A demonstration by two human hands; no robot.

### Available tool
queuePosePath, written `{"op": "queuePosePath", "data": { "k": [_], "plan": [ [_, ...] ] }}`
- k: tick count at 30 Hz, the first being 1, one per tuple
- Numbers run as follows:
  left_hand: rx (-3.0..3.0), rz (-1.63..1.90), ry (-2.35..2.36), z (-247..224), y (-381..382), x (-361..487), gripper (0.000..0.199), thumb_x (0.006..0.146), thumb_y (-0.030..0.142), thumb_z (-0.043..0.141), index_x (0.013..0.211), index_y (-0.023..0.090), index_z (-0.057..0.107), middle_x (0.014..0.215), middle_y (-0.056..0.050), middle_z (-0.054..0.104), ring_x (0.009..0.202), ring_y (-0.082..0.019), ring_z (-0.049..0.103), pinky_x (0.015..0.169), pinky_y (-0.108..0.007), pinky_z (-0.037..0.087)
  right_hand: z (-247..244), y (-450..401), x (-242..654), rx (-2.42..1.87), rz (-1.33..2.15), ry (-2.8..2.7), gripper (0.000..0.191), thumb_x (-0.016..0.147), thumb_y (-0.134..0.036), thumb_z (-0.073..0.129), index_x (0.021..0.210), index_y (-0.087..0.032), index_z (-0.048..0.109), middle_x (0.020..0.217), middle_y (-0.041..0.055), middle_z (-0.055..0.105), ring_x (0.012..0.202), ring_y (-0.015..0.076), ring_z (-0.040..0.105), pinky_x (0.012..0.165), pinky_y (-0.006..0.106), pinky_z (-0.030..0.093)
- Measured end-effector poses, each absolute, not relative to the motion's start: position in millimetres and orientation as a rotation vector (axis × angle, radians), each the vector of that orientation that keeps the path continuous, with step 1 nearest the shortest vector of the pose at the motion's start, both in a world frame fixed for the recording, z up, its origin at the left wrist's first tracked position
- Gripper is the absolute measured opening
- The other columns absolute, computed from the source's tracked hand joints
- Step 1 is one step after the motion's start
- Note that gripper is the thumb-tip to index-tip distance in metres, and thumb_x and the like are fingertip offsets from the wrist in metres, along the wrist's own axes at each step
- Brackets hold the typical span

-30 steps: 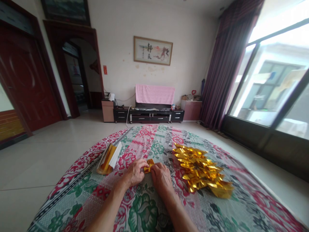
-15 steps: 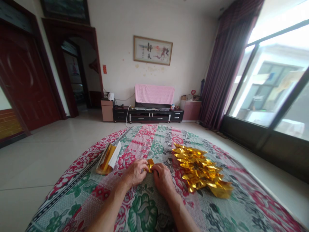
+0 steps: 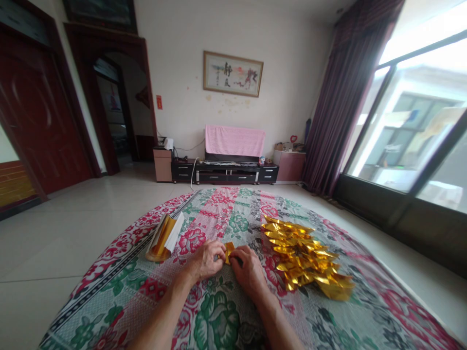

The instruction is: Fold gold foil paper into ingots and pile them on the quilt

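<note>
A small folded piece of gold foil paper (image 3: 229,249) lies on the flowered tablecloth, between my two hands. My left hand (image 3: 207,259) is closed, its fingertips pinching the paper's left side. On the other side, my right hand (image 3: 246,267) has curled fingers and presses thumb and forefinger at the paper's right edge. The fingers cover part of the folds. To the right, several folded gold foil pieces (image 3: 306,257) lie in an overlapping row. A curled stack of gold and white paper sheets (image 3: 165,238) rests on the left.
The round table wears a red, green and grey flowered tablecloth (image 3: 215,214). Beyond it, a low black TV cabinet (image 3: 226,174) stands by the wall, with a pink cloth (image 3: 235,140) over the television. A purple curtain (image 3: 332,107) and large window are at the right.
The fingers have shifted slightly on the small gold paper, the right ones a little further over its edge. The view has tilted a little; the row and the stack lie as before.
</note>
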State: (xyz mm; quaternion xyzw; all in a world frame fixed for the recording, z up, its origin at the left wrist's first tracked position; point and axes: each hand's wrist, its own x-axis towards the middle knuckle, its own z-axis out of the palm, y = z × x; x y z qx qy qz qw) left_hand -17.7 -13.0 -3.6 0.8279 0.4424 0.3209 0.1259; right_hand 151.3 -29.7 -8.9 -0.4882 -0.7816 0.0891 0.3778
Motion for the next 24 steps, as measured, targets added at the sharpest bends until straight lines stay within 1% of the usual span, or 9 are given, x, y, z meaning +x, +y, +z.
{"op": "queuePosePath", "data": {
  "k": [7, 13, 17, 20, 22, 24],
  "plan": [
    [2.383, 0.917, 1.224, -1.4, -13.5, -22.5, 0.016, 0.069, 0.014, 0.057, 0.073, 0.022, 0.070, 0.097, 0.000, 0.067, 0.091, -0.015, 0.058, 0.089, -0.028, 0.041, -7.3, -31.4, 146.0, -1.364, 0.138, -2.028, 0.019, 0.083, -0.019, 0.046, 0.079, -0.021, 0.065, 0.084, 0.0036, 0.060, 0.083, 0.0148, 0.053, 0.076, 0.024, 0.036],
    [2.347, 0.833, 1.248, 5.9, -15.5, -24.9, 0.025, 0.065, 0.008, 0.054, 0.075, 0.023, 0.071, 0.099, 0.001, 0.067, 0.093, -0.015, 0.058, 0.091, -0.027, 0.041, -9.2, -30.0, 142.9, -1.409, 0.098, -2.001, 0.019, 0.084, -0.020, 0.044, 0.077, -0.019, 0.062, 0.082, 0.0045, 0.058, 0.079, 0.0151, 0.052, 0.073, 0.025, 0.035],
    [2.321, 0.859, 1.269, 5.2, -15.4, -23.1, 0.023, 0.068, 0.011, 0.053, 0.075, 0.023, 0.072, 0.098, 0.001, 0.068, 0.092, -0.014, 0.059, 0.090, -0.026, 0.042, -10.6, -28.5, 146.5, -1.340, 0.185, -1.907, 0.018, 0.077, -0.011, 0.044, 0.077, -0.018, 0.060, 0.080, 0.0035, 0.057, 0.077, 0.0144, 0.053, 0.072, 0.024, 0.038],
    [2.295, 0.908, 1.297, 3.7, -14.7, -21.3, 0.021, 0.070, 0.013, 0.053, 0.075, 0.022, 0.071, 0.096, 0.000, 0.069, 0.091, -0.014, 0.060, 0.090, -0.027, 0.042, -10.0, -28.5, 149.7, -1.268, 0.283, -1.860, 0.023, 0.066, -0.002, 0.043, 0.069, -0.018, 0.060, 0.079, 0.0031, 0.058, 0.076, 0.0139, 0.054, 0.071, 0.023, 0.040],
    [2.278, 0.937, 1.300, 3.7, -14.6, -20.4, 0.021, 0.071, 0.012, 0.052, 0.075, 0.021, 0.071, 0.095, -0.001, 0.069, 0.090, -0.014, 0.061, 0.089, -0.026, 0.043, -9.2, -29.3, 150.8, -1.222, 0.323, -1.863, 0.024, 0.063, -0.001, 0.043, 0.063, -0.018, 0.060, 0.080, 0.0032, 0.059, 0.078, 0.0142, 0.055, 0.073, 0.023, 0.042],
    [2.270, 0.958, 1.287, 4.4, -14.8, -19.9, 0.021, 0.071, 0.012, 0.052, 0.076, 0.021, 0.070, 0.094, -0.002, 0.069, 0.090, -0.014, 0.061, 0.088, -0.025, 0.044, -8.6, -30.1, 151.2, -1.198, 0.334, -1.867, 0.024, 0.063, -0.002, 0.044, 0.063, -0.019, 0.062, 0.081, 0.0035, 0.061, 0.080, 0.0147, 0.056, 0.076, 0.024, 0.042]
  ]
}}
